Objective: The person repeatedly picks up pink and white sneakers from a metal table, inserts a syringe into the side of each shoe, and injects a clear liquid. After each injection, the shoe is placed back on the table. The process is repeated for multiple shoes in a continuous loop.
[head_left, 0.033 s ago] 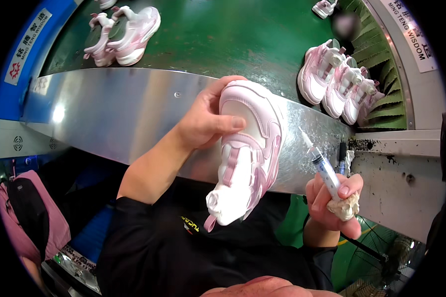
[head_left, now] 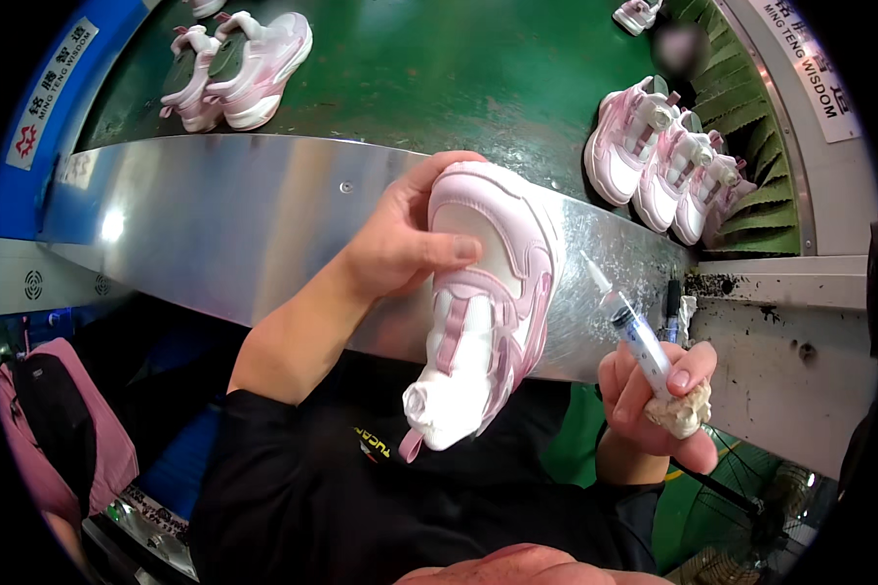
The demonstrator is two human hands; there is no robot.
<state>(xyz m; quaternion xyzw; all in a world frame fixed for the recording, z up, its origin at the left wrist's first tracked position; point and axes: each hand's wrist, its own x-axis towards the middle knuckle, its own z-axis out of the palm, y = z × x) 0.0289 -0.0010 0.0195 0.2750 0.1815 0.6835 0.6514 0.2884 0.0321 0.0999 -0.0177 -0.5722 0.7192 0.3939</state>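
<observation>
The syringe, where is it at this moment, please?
In the head view, the syringe is right of centre, gripped in the right hand, to the right of the shoe that the left hand holds.

Our left hand (head_left: 405, 234) gripping a pink-and-white sneaker (head_left: 488, 292), our right hand (head_left: 642, 419) at four o'clock, holding a syringe (head_left: 644, 351).

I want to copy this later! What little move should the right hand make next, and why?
Perhaps the right hand should bring the tip of the syringe closer to the shoe: the left hand holds the shoe, and the tip is beside it, not touching.
</observation>
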